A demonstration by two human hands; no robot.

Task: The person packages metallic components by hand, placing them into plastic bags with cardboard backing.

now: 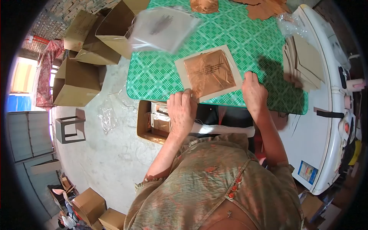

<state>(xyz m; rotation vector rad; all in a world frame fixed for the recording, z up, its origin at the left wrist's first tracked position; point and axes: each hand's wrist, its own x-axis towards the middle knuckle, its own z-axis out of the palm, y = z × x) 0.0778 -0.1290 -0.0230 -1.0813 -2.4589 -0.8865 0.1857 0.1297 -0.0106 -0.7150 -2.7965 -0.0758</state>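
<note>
A flat beige cardboard sheet (183,74) lies tilted near the front edge of the table. On it rests a copper-coloured folded piece in a clear bag (210,71) with dark printed lines. My left hand (182,111) has its fingers curled over the sheet's lower left corner at the table edge. At the sheet's right corner, my right hand (254,92) is closed, fingers bent on its edge. The fingertips of both hands are partly hidden.
A green plaid cloth (153,76) covers the table. Clear printed bags (165,28) lie at the back left, more copper-coloured pieces (264,8) at the back. Cardboard sheets (308,57) stack on the right, on a white appliance (306,142). Open cartons (78,82) stand left; a box (143,132) sits below.
</note>
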